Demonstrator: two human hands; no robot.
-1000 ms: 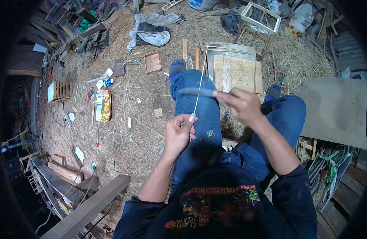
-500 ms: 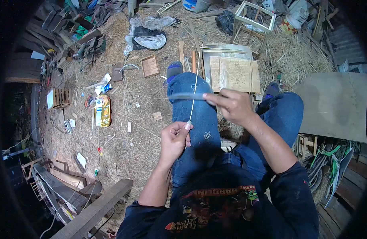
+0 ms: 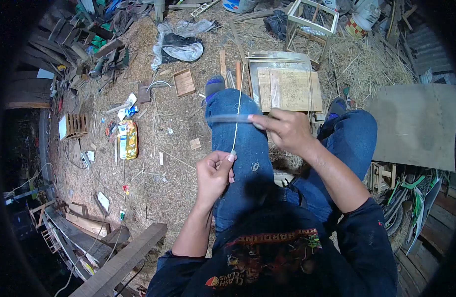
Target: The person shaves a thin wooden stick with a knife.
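Observation:
My left hand (image 3: pixel 213 177) is closed over my left thigh, pinching the lower end of a thin pale stick (image 3: pixel 240 95), which looks like a bamboo strip. Under my thumb is a small greyish piece, too small to name. The stick slants up and away past my knee. In my closed right hand (image 3: pixel 286 130) is a knife (image 3: pixel 223 119), its grey blade smeared by motion and lying crosswise at the stick. Whether blade and stick touch, I cannot tell. A small tangle of shavings (image 3: pixel 255 167) rests on my jeans.
Beyond my knees lie wooden boards (image 3: pixel 295 91) and a small wooden tray (image 3: pixel 184 82). A wooden frame (image 3: pixel 312 22) stands behind them. To the left are a yellow packet (image 3: pixel 128 139) and a slatted box (image 3: pixel 75 124). A beam (image 3: pixel 124 257) juts in at lower left; a large panel (image 3: pixel 416 126) is at right.
The view has shifted slightly. The knife remains blurred across the stick, with both hands in nearly the same places and keeping their holds.

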